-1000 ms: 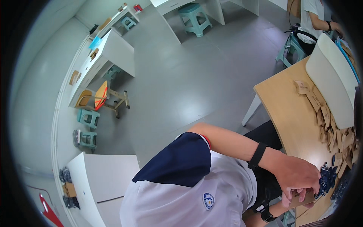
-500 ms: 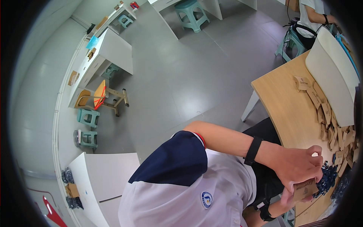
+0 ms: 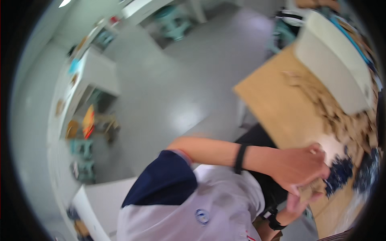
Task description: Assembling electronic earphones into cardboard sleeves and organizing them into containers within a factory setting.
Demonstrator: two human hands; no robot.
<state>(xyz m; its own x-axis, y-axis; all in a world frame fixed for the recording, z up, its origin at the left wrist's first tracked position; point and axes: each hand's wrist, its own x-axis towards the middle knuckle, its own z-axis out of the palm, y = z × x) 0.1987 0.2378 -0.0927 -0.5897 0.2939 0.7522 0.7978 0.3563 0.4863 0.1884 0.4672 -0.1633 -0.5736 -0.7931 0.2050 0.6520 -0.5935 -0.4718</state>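
Note:
My left hand [image 3: 299, 166], with a black band on its wrist, reaches across from the left with curled fingers and grips a small brown kraft-paper packet [image 3: 312, 188] from above. Below it, my right hand [image 3: 296, 205], with a black watch at the wrist, pinches the lower side of the same packet. Motion blur hides the packet's details and the exact finger contacts. Just right of the hands lies a heap of small dark blue items [image 3: 338, 175], too smeared to name.
On the wooden table [image 3: 273, 86] many brown packets [image 3: 333, 114] lie piled beside a white bin [image 3: 333, 60]. Clear plastic with dark contents [image 3: 366, 170] lies at the right edge. Behind stand white desks [image 3: 96, 74] and green stools [image 3: 173, 24]. Another person's arm [image 3: 317, 4] shows at top right.
The whole view has swung and blurred, so the table and my hands appear farther left. Both hands still hold the brown packet.

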